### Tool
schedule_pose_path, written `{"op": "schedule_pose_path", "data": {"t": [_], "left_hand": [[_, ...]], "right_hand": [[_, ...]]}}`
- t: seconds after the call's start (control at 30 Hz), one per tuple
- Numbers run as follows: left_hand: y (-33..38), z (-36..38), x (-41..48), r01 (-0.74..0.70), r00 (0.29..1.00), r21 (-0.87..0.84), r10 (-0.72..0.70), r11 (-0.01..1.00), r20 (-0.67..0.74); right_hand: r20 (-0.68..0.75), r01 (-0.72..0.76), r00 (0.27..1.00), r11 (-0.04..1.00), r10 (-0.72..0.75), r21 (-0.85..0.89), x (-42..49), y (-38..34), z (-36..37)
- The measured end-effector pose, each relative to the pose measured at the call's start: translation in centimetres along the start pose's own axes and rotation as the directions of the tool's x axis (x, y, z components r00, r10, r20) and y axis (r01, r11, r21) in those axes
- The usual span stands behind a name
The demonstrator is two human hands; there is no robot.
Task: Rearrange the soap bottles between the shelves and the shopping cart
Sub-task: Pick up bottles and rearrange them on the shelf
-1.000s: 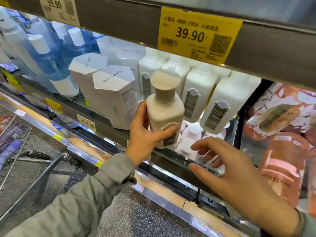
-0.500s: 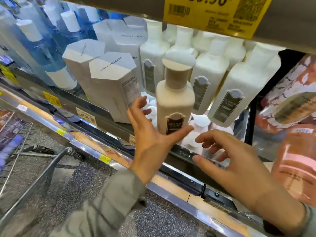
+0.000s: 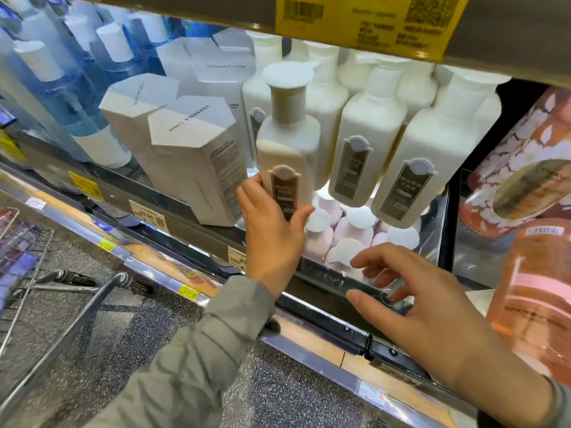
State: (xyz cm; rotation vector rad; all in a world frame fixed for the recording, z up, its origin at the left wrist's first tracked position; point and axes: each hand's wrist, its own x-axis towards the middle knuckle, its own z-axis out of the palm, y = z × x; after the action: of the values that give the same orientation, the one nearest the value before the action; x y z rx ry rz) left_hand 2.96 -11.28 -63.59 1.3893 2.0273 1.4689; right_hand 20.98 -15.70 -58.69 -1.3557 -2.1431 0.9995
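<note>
Between thumb and fingers of left hand [image 3: 273, 233], gripped low: smooth cream soap bottle [image 3: 287, 149], square-shouldered, flat round cap; right hand [image 3: 423, 307] alongside, slack, fingers spread.

The left hand [image 3: 275, 230] is bare, with no ring, watch or glove showing, and its arm wears a long grey-green sleeve [image 3: 197, 359] of soft, creased fabric that ends in a snug cuff at the wrist. The right hand [image 3: 423, 310] is bare as well, its nails short and plain. Only a sliver of matching grey cuff [image 3: 560, 406] shows at the near right edge.
</note>
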Motion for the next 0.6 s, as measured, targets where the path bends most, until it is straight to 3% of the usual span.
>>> {"op": "schedule_pose_path", "data": {"t": [0.33,0.5,0.6], "left_hand": [[-0.7,0.3,1.8,-0.019,1.000,0.078,0.019,0.997,0.002],[-0.8,-0.1,1.6,0.031,0.996,0.093,-0.038,0.995,0.076],[-1.1,-0.4,0.2,0.015,0.997,0.020,-0.016,1.000,0.078]], "right_hand": [[-0.036,0.010,0.999,1.000,-0.010,-0.001,0.6,0.7,-0.7],[-0.045,0.006,0.999,1.000,-0.005,0.022,0.6,1.0,-1.1],[-0.053,-0.005,0.999,0.999,0.006,0.037,0.2,1.0,-1.0]]}}
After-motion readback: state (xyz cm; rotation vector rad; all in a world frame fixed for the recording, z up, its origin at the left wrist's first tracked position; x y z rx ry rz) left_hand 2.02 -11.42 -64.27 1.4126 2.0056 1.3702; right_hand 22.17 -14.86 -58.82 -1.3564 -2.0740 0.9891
